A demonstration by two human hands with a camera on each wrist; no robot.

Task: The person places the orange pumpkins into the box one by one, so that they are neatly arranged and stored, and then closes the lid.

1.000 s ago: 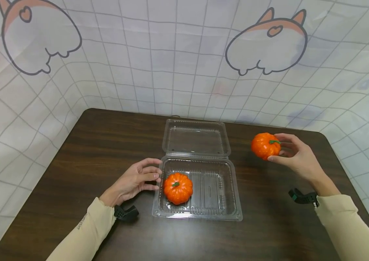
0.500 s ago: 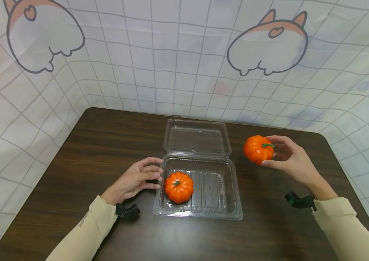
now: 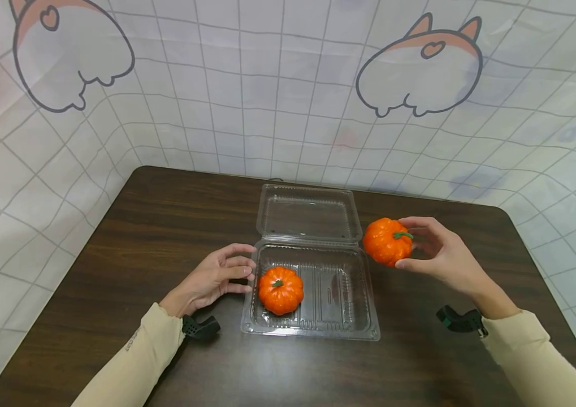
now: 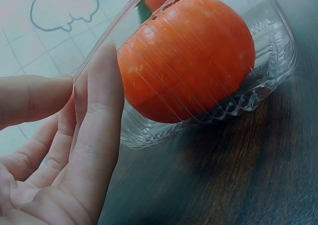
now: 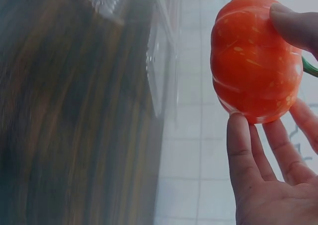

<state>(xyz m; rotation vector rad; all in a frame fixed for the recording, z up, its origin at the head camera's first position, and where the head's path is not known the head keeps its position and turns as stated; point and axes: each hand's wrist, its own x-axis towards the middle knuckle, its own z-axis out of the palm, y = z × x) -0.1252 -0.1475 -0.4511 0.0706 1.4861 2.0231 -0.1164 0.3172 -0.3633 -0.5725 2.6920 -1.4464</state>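
A clear plastic clamshell container (image 3: 338,294) lies with its lid (image 3: 310,212) folded back behind it. Inside its left half sits an orange pumpkin (image 3: 280,290) with a short green stem, seen through the wall in the left wrist view. My left hand (image 3: 211,281) pinches the container's left rim between thumb (image 4: 42,98) and fingers. In my right hand (image 3: 445,257) is a second orange pumpkin (image 3: 383,242), held above the table just right of the container, near the hinge. The right wrist view shows the thumb on one side of this pumpkin (image 5: 253,61) and fingertips on the other.
The dark wooden table (image 3: 165,209) has rounded back corners. A white cloth with a grid and cartoon animal drawings (image 3: 420,70) hangs behind it and along both sides. Each wrist wears a black strap mount (image 3: 201,328).
My right hand has carried its pumpkin leftward and slightly toward me, up to the container's right side. The left hand stays at the rim, and the other pumpkin has not moved in the container.
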